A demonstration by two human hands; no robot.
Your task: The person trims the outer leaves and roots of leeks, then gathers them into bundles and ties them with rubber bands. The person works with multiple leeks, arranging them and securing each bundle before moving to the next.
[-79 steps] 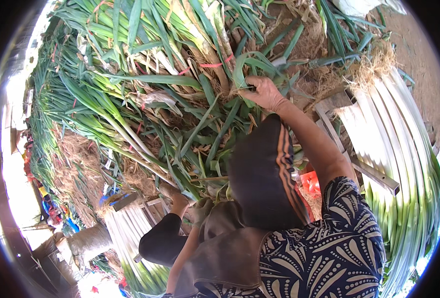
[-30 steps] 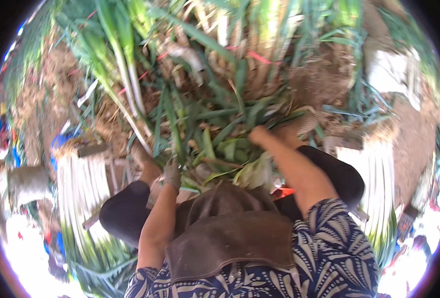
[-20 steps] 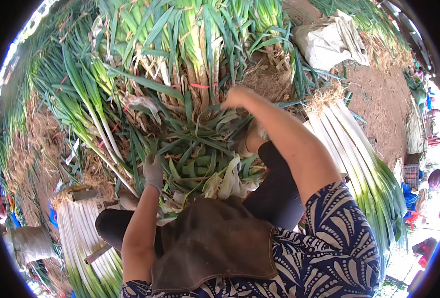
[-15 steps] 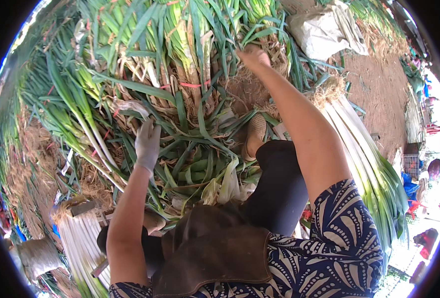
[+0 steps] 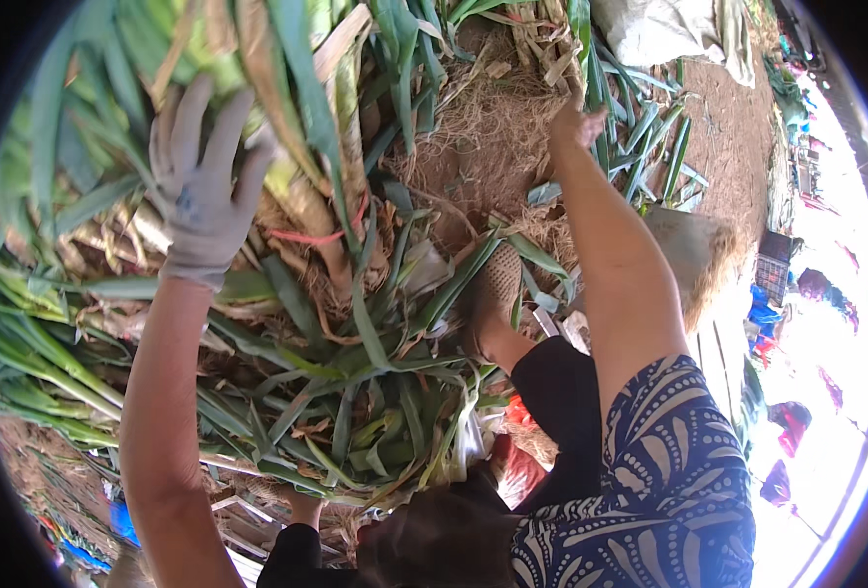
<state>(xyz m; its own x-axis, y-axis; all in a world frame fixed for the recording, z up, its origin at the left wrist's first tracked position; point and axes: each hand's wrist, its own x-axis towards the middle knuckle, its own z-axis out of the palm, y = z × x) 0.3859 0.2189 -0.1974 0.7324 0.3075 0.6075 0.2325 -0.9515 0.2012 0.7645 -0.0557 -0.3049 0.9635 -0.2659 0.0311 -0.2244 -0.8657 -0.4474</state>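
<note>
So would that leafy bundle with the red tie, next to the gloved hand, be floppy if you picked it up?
The bundle would probably be half floppy. Its long green leaves bend over, so they'd likely flop. The thick stalks look straighter, so they're probably stiffer. The red tie across them might help them lift together.

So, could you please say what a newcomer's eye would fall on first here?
Probably the gloved left hand, its fingers spread over the leafy stalks at upper left. The patterned blue sleeve at lower right stands out too, as does the red tie right of that hand.
</note>
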